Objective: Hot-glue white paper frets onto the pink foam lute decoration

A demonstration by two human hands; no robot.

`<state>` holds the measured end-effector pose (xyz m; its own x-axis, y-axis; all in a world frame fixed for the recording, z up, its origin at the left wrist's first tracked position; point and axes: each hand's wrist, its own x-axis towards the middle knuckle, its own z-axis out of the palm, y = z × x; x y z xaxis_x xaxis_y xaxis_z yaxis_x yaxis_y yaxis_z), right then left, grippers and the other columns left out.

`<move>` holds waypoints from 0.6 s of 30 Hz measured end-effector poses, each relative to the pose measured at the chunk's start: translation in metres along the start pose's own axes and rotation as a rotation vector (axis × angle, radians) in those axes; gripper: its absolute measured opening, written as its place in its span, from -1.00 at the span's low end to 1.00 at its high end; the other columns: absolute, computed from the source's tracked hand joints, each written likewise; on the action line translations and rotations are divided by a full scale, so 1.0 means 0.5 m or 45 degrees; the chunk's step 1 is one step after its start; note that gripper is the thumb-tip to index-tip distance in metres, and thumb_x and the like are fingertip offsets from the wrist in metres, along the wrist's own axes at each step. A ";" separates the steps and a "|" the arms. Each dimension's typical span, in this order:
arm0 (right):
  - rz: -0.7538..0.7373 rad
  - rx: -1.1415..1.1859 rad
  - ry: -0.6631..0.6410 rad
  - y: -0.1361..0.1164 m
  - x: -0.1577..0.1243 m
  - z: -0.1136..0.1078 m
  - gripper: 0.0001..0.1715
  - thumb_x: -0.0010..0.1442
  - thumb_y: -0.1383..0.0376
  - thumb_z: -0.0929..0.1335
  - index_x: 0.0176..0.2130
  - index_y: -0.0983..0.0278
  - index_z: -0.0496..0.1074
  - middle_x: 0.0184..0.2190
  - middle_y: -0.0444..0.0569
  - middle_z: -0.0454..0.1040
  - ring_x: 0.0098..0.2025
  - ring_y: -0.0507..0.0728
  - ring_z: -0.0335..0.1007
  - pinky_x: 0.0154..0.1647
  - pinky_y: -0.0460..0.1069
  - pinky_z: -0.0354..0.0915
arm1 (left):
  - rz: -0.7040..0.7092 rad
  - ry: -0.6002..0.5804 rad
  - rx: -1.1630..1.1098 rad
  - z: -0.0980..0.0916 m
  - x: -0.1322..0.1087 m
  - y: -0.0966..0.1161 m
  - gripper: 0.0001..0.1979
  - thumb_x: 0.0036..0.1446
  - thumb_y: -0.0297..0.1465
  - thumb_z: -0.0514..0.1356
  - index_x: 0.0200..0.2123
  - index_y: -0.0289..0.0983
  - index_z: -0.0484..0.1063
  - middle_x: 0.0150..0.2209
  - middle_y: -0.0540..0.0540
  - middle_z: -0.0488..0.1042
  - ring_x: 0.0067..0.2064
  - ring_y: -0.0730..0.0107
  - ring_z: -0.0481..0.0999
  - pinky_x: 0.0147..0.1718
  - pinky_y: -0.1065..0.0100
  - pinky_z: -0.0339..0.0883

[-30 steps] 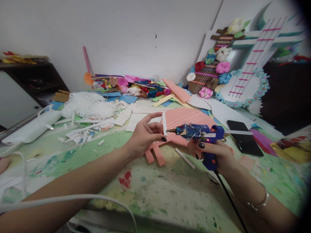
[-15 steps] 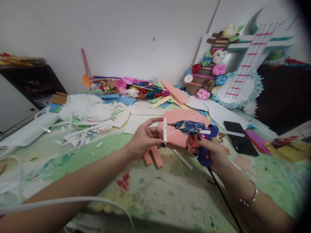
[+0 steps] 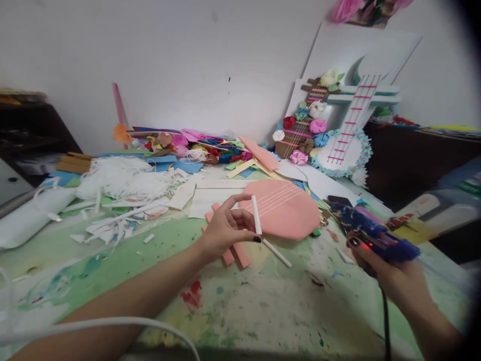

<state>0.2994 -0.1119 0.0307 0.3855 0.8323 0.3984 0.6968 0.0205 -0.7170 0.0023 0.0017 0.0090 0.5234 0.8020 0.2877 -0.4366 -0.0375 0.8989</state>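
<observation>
Between thumb and fingers, my left hand [image 3: 229, 228] pinches a short white strip [image 3: 256, 214] by its two ends, held nearly upright. Behind it lies a salmon-pink rounded cutout [image 3: 289, 208] with several white strings across it. Below my left hand are salmon strips [image 3: 240, 254], partly covered by it. A second white strip [image 3: 277, 252] rests on the table just below the cutout. Off to the right, my right hand [image 3: 391, 271] grips a blue hot glue gun [image 3: 376, 233], its red light lit and its nozzle pointing up and left.
Tangled white string [image 3: 124, 175] and paper scraps [image 3: 120, 215] cover the table's left side. Colourful paper pieces [image 3: 180, 140] are heaped along the wall. Two decorated paper guitars [image 3: 345, 145] lean at the back right. A white cable [image 3: 112, 322] crosses the lower left; the gun's black cord [image 3: 386, 321] hangs down.
My right hand has carried the glue gun away from the white strip, out to the right. My left hand still holds the strip, now slightly tilted. The view has shifted.
</observation>
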 end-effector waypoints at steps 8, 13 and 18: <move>0.087 -0.917 -0.115 0.116 -0.044 -0.113 -0.59 -0.11 -0.01 0.22 -0.33 0.21 0.26 -0.47 0.12 0.46 -0.46 0.35 0.40 -0.45 0.18 0.29 | 0.014 -0.035 0.086 0.010 -0.007 -0.001 -0.26 -0.24 -0.57 0.40 0.04 -0.27 0.16 -0.47 0.05 0.45 -0.39 0.46 0.45 -0.32 0.39 0.35; 0.378 -0.844 -0.205 0.208 -0.074 -0.149 -0.51 -0.18 -0.05 0.25 -0.32 0.20 0.30 -0.38 0.14 0.52 -0.33 0.38 0.47 -0.29 0.19 0.34 | 0.038 -0.013 0.137 0.012 -0.010 0.002 -0.26 -0.24 -0.53 0.40 0.04 -0.27 0.17 -0.48 0.05 0.44 -0.41 0.45 0.44 -0.35 0.37 0.34; 0.241 -0.955 -0.100 0.183 -0.077 -0.157 -0.49 -0.13 -0.06 0.24 -0.35 0.27 0.39 -0.30 0.28 0.50 -0.22 0.54 0.41 -0.16 0.35 0.25 | 0.024 -0.019 0.134 0.018 -0.014 0.004 -0.25 -0.24 -0.53 0.40 0.06 -0.26 0.16 -0.52 0.08 0.42 -0.43 0.46 0.43 -0.37 0.39 0.34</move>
<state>0.3956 -0.1857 -0.0053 0.5146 0.8213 0.2461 0.8570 -0.4834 -0.1787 0.0045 -0.0096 0.0117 0.5272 0.7915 0.3093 -0.3678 -0.1156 0.9227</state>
